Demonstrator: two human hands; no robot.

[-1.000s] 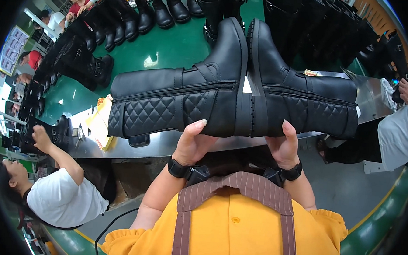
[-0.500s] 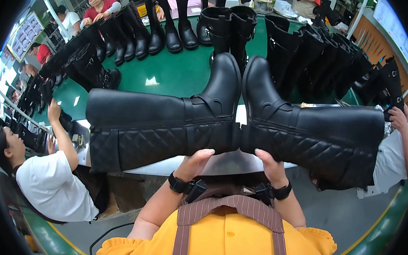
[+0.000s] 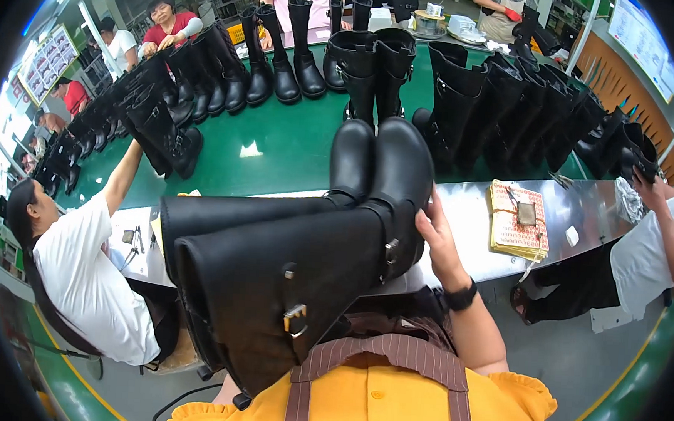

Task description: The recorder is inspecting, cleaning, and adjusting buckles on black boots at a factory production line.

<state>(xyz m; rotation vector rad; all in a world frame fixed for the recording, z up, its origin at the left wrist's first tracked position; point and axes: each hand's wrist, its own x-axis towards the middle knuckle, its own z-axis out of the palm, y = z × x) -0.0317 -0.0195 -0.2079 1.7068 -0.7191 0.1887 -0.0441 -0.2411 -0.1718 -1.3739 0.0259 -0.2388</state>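
A pair of tall black leather boots lies side by side in front of me, shafts pointing left and rounded toes pointing away. The nearer boot (image 3: pixel 272 257) shows a buckled strap on its shaft and straps round the ankle. Partly covered behind it is the other boot (image 3: pixel 351 159). My right hand (image 3: pixel 441 236) grips the nearer boot at its sole and heel, thumb near the heel and the other fingers partly hidden. The boots cover my left hand entirely; only a sliver of that forearm shows below them.
A green table (image 3: pixel 279 141) carries rows of standing black boots (image 3: pixel 467 103). Along its near side runs a metal ledge (image 3: pixel 461 195) with a bundle of patterned sheets (image 3: pixel 518 218). Left, a person in white (image 3: pixel 93 292) reaches to a boot; another person (image 3: pixel 643 245) works at the right.
The boots were sole to sole with shafts spread left and right; now both shafts point left. My right hand has moved up to the heel, and my left hand has gone behind the boots.
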